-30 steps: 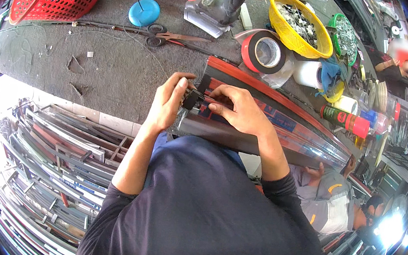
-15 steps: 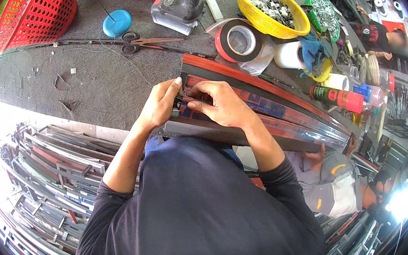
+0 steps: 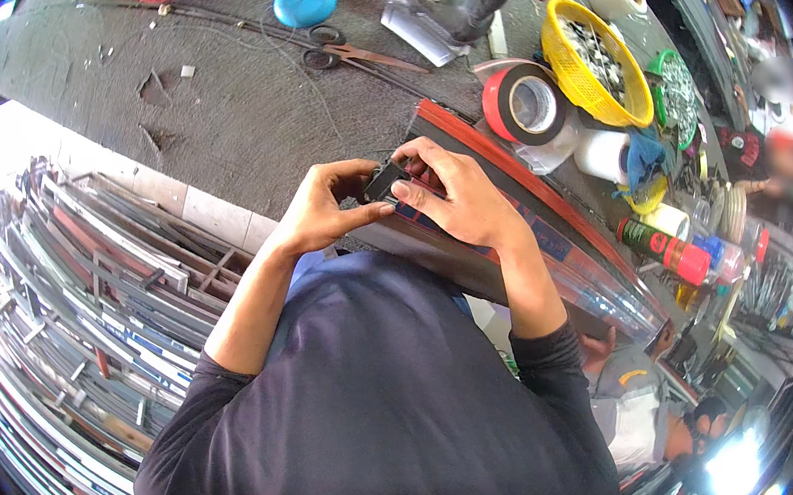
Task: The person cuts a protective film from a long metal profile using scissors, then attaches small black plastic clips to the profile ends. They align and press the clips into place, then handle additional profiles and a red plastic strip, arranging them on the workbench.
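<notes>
Both forearms, bare below the elbows, angle inward until the hands meet at the near edge of the workbench [image 3: 236, 115]. The left hand [image 3: 319, 203] makes a sideways C, index finger above, thumb reaching out straight below, closed in a light pinch. Right beside it, the right hand [image 3: 460, 196] points its thumb across toward the left one, fingers bent above, also pinching.

Room at left, obstacles ahead and right.
Passage opens left of the left hand [image 3: 316, 208], over the grey fabric-topped bench [image 3: 245, 125]; black-handled scissors [image 3: 349, 51], red-and-black tape roll [image 3: 501, 104] and yellow plastic basket [image 3: 579, 87] block beyond.
</notes>
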### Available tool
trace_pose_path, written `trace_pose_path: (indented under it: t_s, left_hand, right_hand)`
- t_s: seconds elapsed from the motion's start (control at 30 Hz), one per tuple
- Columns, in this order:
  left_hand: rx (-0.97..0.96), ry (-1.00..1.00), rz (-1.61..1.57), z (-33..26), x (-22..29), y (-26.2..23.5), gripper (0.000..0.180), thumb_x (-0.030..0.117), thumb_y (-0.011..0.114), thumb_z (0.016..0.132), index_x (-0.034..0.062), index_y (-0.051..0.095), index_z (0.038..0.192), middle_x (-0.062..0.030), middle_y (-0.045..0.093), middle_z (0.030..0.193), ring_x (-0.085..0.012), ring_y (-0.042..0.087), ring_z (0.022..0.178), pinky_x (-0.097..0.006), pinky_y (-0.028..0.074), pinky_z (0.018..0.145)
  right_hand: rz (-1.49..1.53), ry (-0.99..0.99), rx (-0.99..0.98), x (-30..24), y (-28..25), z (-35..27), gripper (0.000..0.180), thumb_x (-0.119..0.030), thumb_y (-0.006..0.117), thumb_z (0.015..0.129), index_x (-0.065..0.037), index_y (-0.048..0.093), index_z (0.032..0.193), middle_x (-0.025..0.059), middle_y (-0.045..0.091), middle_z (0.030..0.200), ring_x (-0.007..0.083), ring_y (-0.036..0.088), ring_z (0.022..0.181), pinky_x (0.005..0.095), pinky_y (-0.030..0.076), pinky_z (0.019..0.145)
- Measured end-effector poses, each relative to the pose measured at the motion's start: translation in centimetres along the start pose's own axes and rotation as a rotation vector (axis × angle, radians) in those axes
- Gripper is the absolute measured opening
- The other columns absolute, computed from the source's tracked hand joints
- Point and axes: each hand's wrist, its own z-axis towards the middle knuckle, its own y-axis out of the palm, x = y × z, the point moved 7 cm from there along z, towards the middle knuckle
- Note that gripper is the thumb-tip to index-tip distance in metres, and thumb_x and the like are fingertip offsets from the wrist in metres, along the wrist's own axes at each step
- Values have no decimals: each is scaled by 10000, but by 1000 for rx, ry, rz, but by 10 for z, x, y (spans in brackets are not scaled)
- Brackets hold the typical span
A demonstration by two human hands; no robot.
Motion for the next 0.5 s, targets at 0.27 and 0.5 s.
trace_pose_path:
  t_s: [0.27,0.5]
  left_hand:
    - [15,-90,38,-4,-10,4,341,178,982,947,-3,810,1180,-23,823,1036,-89,742,954,-300,607,870]
    - [-16,-177,22,-11,-15,0,347,252,1026,899,8,805,1011,1,784,895,-73,685,826,-283,567,769]
  right_hand:
    - [-20,-21,-14,0,7,22,393,-355,832,1073,21,725,1114,217,706,839,355,689,731,465,519,699]
    - [-18,-55,-25,-1,8,19,394,-343,831,1074,32,722,1122,216,723,854,359,700,739,462,528,709]
